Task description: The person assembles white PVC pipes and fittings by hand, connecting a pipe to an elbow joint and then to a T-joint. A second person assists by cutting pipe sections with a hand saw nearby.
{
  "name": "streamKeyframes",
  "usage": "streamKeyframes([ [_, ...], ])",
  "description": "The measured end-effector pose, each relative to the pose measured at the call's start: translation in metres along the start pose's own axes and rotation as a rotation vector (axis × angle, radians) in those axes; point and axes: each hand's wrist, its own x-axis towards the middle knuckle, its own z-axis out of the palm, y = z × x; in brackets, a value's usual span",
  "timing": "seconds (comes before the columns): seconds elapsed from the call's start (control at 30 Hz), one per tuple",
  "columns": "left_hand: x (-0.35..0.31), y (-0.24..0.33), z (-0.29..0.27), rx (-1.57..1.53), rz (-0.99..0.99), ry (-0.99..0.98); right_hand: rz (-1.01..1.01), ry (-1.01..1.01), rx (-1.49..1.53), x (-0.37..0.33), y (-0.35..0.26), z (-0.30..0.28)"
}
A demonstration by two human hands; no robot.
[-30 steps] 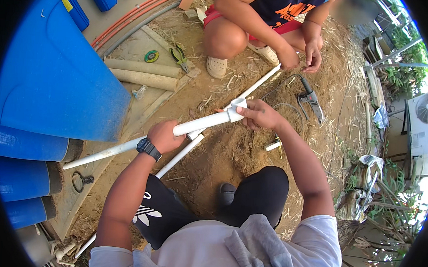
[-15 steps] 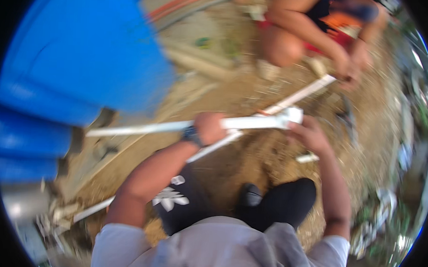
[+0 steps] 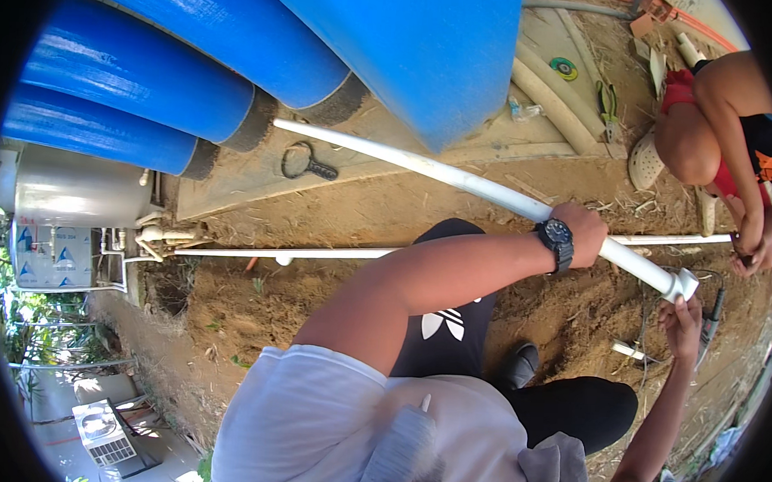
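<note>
My left hand (image 3: pixel 580 234), with a black watch at its wrist, is wrapped around a long white plastic pipe (image 3: pixel 424 167). The pipe slants across in front of me, its far end near the blue columns on the left. At its near right end sits a white pipe fitting (image 3: pixel 681 286). The fingers of my right hand (image 3: pixel 682 327) are closed on the lower side of this fitting. Below the held pipe, a second white pipe (image 3: pixel 334 254) runs along the ground, partly hidden by my arm and leg.
Another person (image 3: pixel 710 126) squats at the right, hands at the ground pipe's end. Blue columns (image 3: pixel 143 75) stand at left. A black ring-shaped wrench (image 3: pixel 310 162), pliers (image 3: pixel 608 108) and a green disc (image 3: pixel 563 69) lie beyond the pipe. A short white pipe piece (image 3: pixel 628 349) lies near my right hand.
My view has swung left and steadied. The held pipe now slopes down to the right, with both hands farther right in the picture. My left hand still grips it.
</note>
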Motion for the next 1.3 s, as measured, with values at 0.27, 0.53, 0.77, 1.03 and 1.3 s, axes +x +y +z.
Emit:
streamKeyframes([
  [0.27, -0.017, -0.045, -0.009, -0.018, -0.122, 0.008, 0.049, -0.15, -0.089, 0.055, -0.029, 0.059],
  [0.53, -0.048, -0.112, -0.022, -0.012, -0.362, -0.021, 0.057, -0.337, -0.2, 0.108, -0.043, 0.148],
  [0.77, -0.07, -0.151, -0.027, 0.002, -0.523, -0.046, 0.085, -0.366, -0.325, 0.135, -0.03, 0.196],
  [1.03, -0.045, -0.177, -0.008, -0.076, -0.469, 0.017, 0.083, -0.473, -0.29, 0.15, -0.054, 0.2],
  [1.3, -0.046, -0.169, -0.027, -0.034, -0.438, -0.052, 0.05, -0.354, -0.218, 0.147, -0.048, 0.175],
])
